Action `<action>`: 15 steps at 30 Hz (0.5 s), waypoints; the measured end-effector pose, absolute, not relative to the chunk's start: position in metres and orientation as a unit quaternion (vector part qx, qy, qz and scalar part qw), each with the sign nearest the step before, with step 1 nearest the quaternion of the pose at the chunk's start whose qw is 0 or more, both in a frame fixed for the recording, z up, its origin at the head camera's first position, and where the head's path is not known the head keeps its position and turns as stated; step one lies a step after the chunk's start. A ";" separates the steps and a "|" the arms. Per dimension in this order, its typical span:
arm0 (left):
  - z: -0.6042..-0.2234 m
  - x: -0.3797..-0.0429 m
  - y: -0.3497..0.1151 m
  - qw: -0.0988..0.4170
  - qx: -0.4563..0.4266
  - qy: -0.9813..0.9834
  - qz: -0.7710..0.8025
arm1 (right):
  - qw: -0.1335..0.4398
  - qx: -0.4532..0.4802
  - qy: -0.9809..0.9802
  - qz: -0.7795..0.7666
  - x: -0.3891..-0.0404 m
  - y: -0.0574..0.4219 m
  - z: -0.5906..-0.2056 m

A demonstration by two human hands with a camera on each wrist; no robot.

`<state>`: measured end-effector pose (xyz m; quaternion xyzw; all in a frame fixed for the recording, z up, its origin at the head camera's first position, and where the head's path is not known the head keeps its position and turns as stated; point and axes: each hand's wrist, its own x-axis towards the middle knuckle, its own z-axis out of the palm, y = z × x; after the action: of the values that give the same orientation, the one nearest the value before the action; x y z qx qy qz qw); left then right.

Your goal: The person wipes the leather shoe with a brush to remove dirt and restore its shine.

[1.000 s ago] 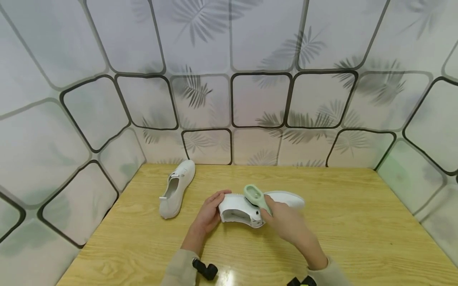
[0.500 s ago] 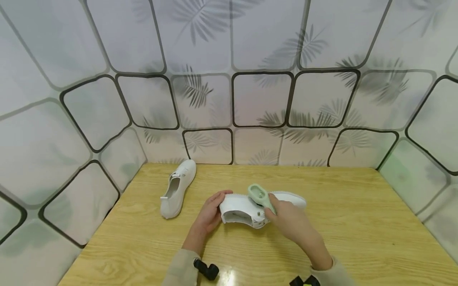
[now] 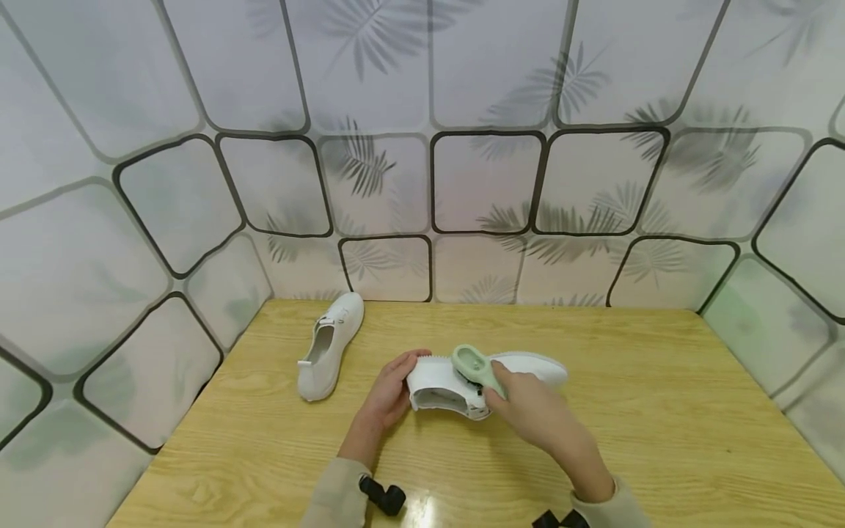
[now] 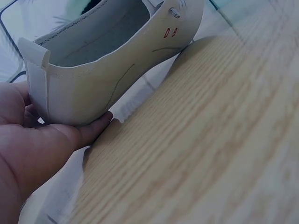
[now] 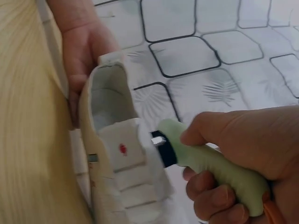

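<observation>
A white shoe lies on its side above the wooden table, its opening toward me and its toe pointing right. Around its heel my left hand holds it, and the left wrist view shows fingers under the heel. My right hand grips a pale green brush by the handle. In the right wrist view the brush's dark bristles touch or nearly touch the shoe's side near the tongue.
A second white shoe sits upright at the back left of the wooden table. Patterned panels with leaf prints rise behind the table and along both sides.
The brush slid a little right along the shoe's side, then came back left. My left hand kept its hold on the heel, and the second shoe stayed in place.
</observation>
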<state>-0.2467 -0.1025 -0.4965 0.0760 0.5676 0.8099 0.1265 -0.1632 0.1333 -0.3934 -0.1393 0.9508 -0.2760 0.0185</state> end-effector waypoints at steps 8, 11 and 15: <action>-0.495 -0.245 -0.101 0.121 0.071 0.560 0.817 | 0.018 -0.163 0.941 -0.295 -0.171 0.111 -0.410; -0.495 -0.244 -0.101 0.118 0.073 0.553 0.822 | 0.024 -0.179 0.932 -0.313 -0.167 0.109 -0.408; -0.495 -0.245 -0.102 0.132 0.074 0.557 0.816 | 0.036 -0.166 0.932 -0.321 -0.162 0.119 -0.398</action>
<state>-0.2452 -0.1022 -0.4947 0.0739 0.5571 0.8165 0.1324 -0.1625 0.1194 -0.3980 -0.1663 0.9316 -0.3212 0.0359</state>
